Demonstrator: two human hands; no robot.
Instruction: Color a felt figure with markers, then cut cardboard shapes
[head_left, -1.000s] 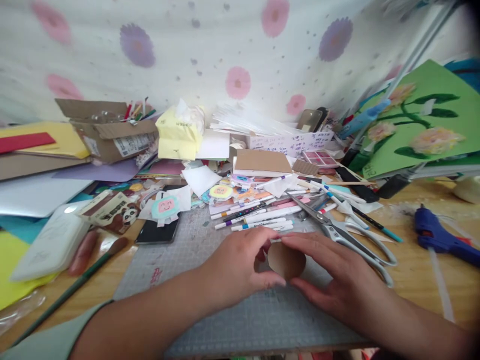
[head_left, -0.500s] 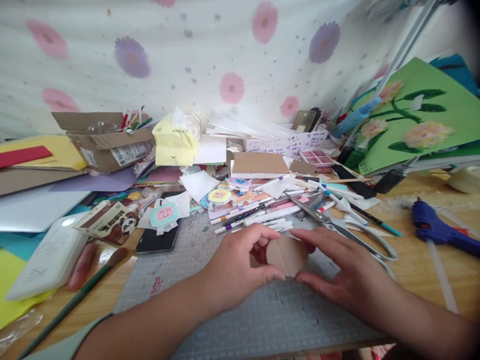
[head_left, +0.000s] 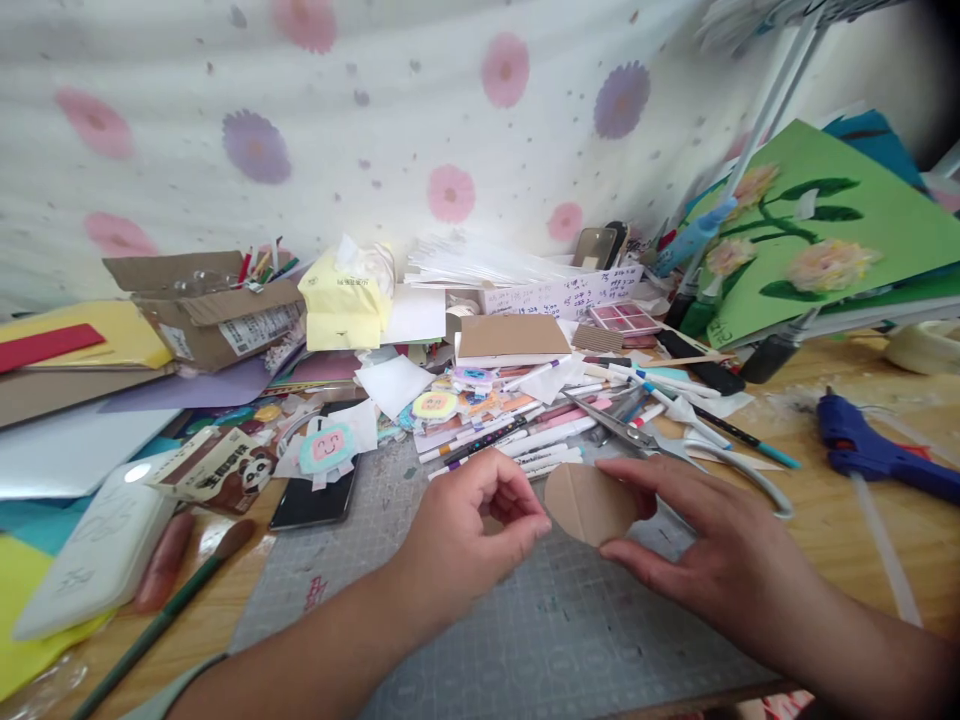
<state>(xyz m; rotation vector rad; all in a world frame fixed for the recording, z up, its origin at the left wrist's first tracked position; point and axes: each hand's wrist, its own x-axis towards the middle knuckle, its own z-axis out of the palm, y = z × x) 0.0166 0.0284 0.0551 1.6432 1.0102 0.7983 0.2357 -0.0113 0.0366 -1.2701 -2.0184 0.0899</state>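
Note:
My right hand [head_left: 694, 540] holds a rounded piece of brown cardboard [head_left: 589, 505] by its right side, thumb below and fingers above. A crease runs across the cardboard, which is held tilted over the grey cutting mat [head_left: 465, 650]. Close to its left edge is my left hand [head_left: 480, 530], its fingers curled and the thumb pressed toward the index finger. What those fingers hold, if anything, is hidden. Scissors [head_left: 637, 435] with grey handles lie just behind my right hand. Several markers [head_left: 517, 440] lie beyond both hands.
A blue glue gun [head_left: 862, 450] lies at the right. On the left are a black phone [head_left: 311, 500] under a paper cutout [head_left: 328, 450], a long brush [head_left: 165, 610] and a white case [head_left: 97, 550]. Behind stand a cardboard box [head_left: 217, 310] and a yellow tissue pack [head_left: 345, 300].
My left hand has come off the cardboard piece and moved slightly left. The cardboard stays in my right hand, with more of its face showing. The view has shifted a little.

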